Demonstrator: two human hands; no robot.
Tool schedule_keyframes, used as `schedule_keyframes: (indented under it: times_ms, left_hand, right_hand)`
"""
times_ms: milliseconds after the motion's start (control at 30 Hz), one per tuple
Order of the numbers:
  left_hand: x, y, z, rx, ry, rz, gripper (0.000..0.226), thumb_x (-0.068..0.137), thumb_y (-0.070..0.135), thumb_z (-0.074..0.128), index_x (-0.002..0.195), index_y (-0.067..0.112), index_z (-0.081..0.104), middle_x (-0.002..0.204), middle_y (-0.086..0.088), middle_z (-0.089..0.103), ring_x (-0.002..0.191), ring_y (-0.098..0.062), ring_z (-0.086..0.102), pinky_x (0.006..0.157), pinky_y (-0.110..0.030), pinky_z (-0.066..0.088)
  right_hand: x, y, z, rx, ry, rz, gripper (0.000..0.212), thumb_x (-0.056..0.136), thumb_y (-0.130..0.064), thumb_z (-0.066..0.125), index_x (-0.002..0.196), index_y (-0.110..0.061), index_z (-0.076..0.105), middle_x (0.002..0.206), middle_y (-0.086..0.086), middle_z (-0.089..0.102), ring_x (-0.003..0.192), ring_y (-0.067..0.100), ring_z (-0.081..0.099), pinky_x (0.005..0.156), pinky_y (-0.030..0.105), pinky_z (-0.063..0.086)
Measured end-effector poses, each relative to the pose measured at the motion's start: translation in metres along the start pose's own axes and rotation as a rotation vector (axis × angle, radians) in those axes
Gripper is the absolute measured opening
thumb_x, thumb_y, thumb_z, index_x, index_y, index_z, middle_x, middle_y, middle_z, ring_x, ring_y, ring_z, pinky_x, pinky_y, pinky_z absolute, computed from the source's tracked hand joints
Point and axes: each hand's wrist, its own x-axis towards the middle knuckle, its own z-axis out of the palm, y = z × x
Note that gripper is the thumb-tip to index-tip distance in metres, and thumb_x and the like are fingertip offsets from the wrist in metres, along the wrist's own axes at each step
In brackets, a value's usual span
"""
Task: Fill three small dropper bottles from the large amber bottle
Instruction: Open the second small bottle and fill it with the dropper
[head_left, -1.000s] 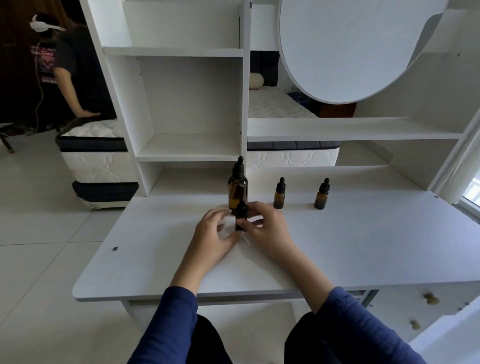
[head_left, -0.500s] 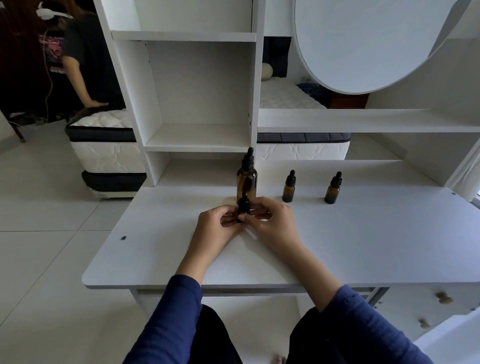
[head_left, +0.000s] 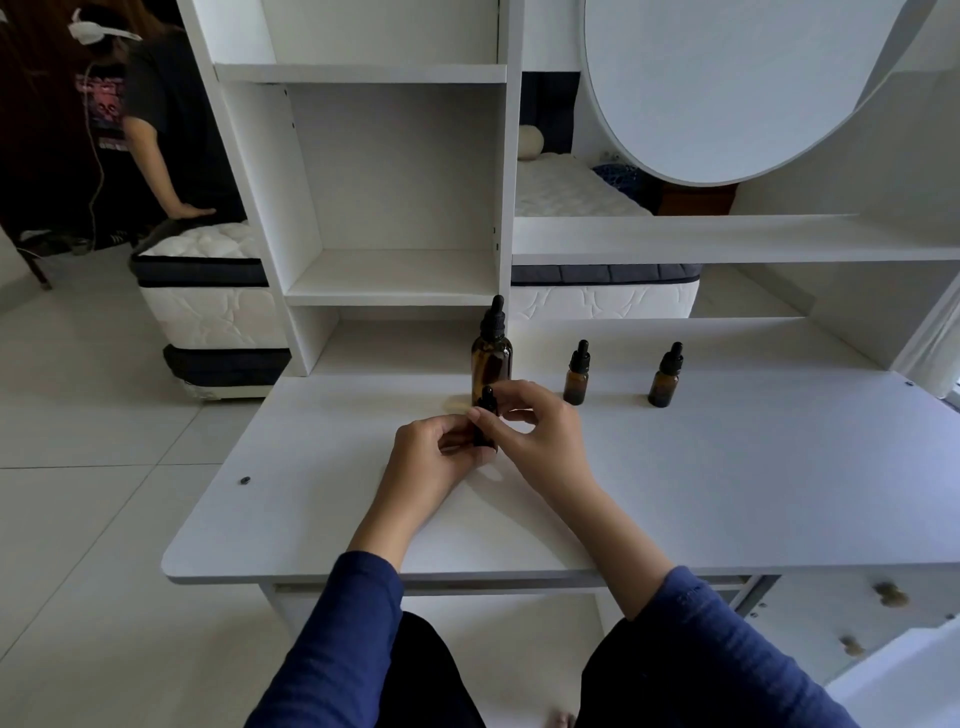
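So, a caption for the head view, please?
Left hand and right hand hold a small dropper bottle near the large amber bottle.

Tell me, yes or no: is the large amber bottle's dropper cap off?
No: the large amber bottle stands upright with its black dropper cap seated on its neck.

I log large bottle (head_left: 491, 366) amber, black cap; small bottles (head_left: 575, 384) (head_left: 663, 387) amber, black tops; worktop (head_left: 727, 467) white; sleeves (head_left: 353, 629) navy

left hand (head_left: 434, 457) grips small dropper bottle (head_left: 484, 434) | right hand (head_left: 540, 434) pinches its cap
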Motion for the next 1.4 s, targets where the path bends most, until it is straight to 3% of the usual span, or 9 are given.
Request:
schedule_keyframes:
  times_ms: [200, 400, 633, 767, 900, 1067, 1167, 1267, 1400]
  left_hand:
    - [0.001, 0.001, 0.000, 0.016, -0.032, 0.022, 0.027, 0.077, 0.005, 0.073, 0.095, 0.026, 0.071, 0.090, 0.008, 0.074, 0.087, -0.001, 0.069, 0.082, -0.016, 0.052]
    - [0.002, -0.002, -0.001, 0.052, -0.048, 0.039, 0.028, 0.077, 0.008, 0.073, 0.101, 0.023, 0.070, 0.093, 0.007, 0.073, 0.089, -0.001, 0.068, 0.083, -0.014, 0.051]
    - [0.002, -0.001, -0.003, 0.014, -0.096, 0.031, 0.026, 0.078, 0.006, 0.072, 0.098, 0.023, 0.071, 0.093, 0.007, 0.074, 0.089, 0.000, 0.068, 0.081, -0.010, 0.049]
    - [0.001, -0.001, -0.001, 0.001, -0.091, 0.028, 0.026, 0.078, 0.006, 0.072, 0.098, 0.023, 0.072, 0.094, 0.006, 0.074, 0.090, -0.002, 0.068, 0.084, -0.014, 0.051]
    - [0.001, -0.001, -0.002, 0.004, -0.088, 0.032, 0.029, 0.078, 0.006, 0.072, 0.103, 0.019, 0.071, 0.096, 0.004, 0.074, 0.091, -0.002, 0.068, 0.086, -0.016, 0.051]
    - [0.001, -0.002, -0.002, -0.003, -0.084, 0.020, 0.028, 0.078, 0.006, 0.072, 0.104, 0.017, 0.071, 0.097, 0.002, 0.074, 0.093, -0.005, 0.068, 0.088, -0.019, 0.051]
    - [0.001, -0.001, -0.001, -0.025, -0.089, 0.001, 0.027, 0.077, 0.005, 0.073, 0.103, 0.015, 0.072, 0.096, 0.002, 0.074, 0.092, -0.006, 0.069, 0.089, -0.019, 0.051]
    - [0.001, 0.000, -0.002, -0.040, -0.092, -0.015, 0.027, 0.077, 0.006, 0.073, 0.102, 0.017, 0.072, 0.095, 0.004, 0.074, 0.091, -0.004, 0.068, 0.088, -0.016, 0.050]
    - [0.001, 0.001, -0.002, -0.010, -0.087, -0.008, 0.026, 0.077, 0.008, 0.073, 0.099, 0.022, 0.071, 0.094, 0.006, 0.073, 0.090, -0.002, 0.068, 0.085, -0.013, 0.050]
  right_hand:
    - [0.006, -0.001, -0.001, 0.059, 0.016, 0.015, 0.011, 0.073, -0.014, 0.078, 0.080, -0.011, 0.070, 0.070, -0.010, 0.064, 0.068, 0.002, 0.062, 0.068, 0.013, 0.051]
    - [0.008, 0.000, -0.003, 0.102, -0.017, 0.039, 0.012, 0.073, -0.012, 0.077, 0.083, -0.008, 0.072, 0.073, -0.007, 0.066, 0.067, -0.003, 0.062, 0.069, 0.010, 0.050]
    - [0.012, 0.005, -0.013, 0.091, -0.160, 0.046, 0.018, 0.078, -0.010, 0.072, 0.096, -0.007, 0.072, 0.086, -0.005, 0.069, 0.078, -0.002, 0.066, 0.079, 0.011, 0.051]
    - [0.011, 0.005, -0.017, 0.100, -0.238, 0.040, 0.019, 0.085, -0.008, 0.065, 0.103, -0.008, 0.070, 0.092, -0.007, 0.069, 0.085, -0.005, 0.065, 0.080, 0.010, 0.049]
    - [0.009, 0.002, -0.013, 0.151, -0.180, 0.018, 0.018, 0.082, -0.012, 0.068, 0.100, -0.013, 0.070, 0.095, -0.006, 0.069, 0.091, 0.007, 0.066, 0.084, 0.019, 0.052]
    - [0.015, -0.004, -0.008, 0.117, -0.023, -0.069, 0.011, 0.075, -0.011, 0.075, 0.083, -0.015, 0.070, 0.076, -0.004, 0.064, 0.071, 0.009, 0.061, 0.071, 0.017, 0.051]
    - [0.017, -0.005, -0.012, 0.097, -0.111, -0.032, 0.015, 0.083, -0.005, 0.066, 0.094, -0.013, 0.071, 0.083, -0.010, 0.067, 0.079, 0.002, 0.064, 0.078, 0.014, 0.051]
    - [0.018, -0.008, -0.019, 0.086, -0.231, -0.020, 0.026, 0.089, -0.001, 0.053, 0.106, -0.015, 0.067, 0.096, -0.008, 0.069, 0.096, 0.006, 0.065, 0.090, 0.019, 0.050]
    - [0.023, -0.013, -0.022, -0.056, -0.178, -0.102, 0.017, 0.084, -0.010, 0.066, 0.100, -0.011, 0.070, 0.089, -0.004, 0.068, 0.086, 0.008, 0.066, 0.085, 0.021, 0.054]
